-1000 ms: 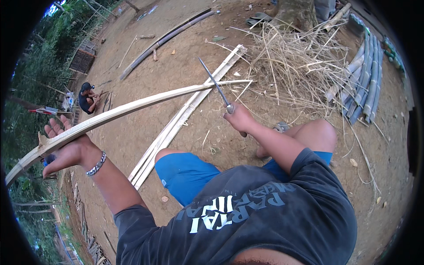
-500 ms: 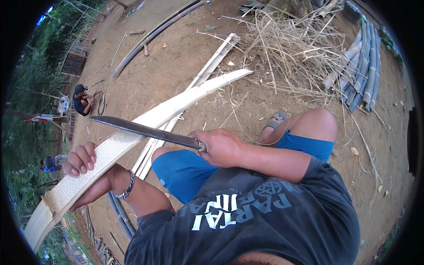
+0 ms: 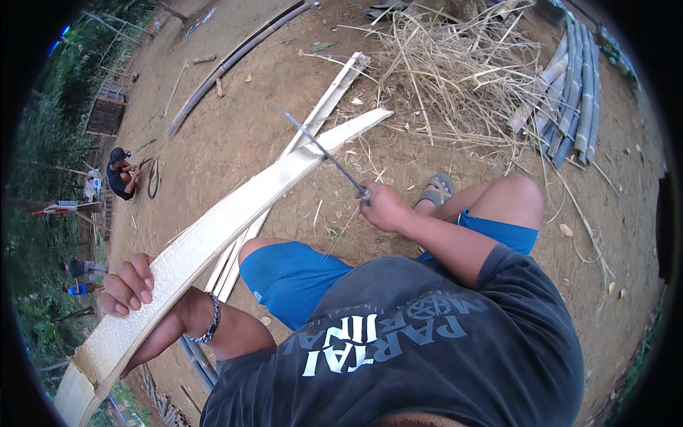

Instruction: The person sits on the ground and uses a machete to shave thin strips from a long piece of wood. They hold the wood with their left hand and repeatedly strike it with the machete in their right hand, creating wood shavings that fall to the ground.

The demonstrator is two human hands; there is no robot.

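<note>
Bamboo slat (image 3: 235,213) steadied in your left hand (image 3: 128,285), long knife (image 3: 324,153) clenched in your right hand (image 3: 384,206): aim the next trimming stroke squarely.

A long, pale split bamboo slat (image 3: 235,213) runs on a slant from the lower left up toward the centre, its flat, lightly textured inner face turned upward and its far end tapering above the bare dirt ground. A long knife (image 3: 324,151) with a thin, dark metal blade is raised at an angle, its blade crossing above the slat's upper part.
</note>
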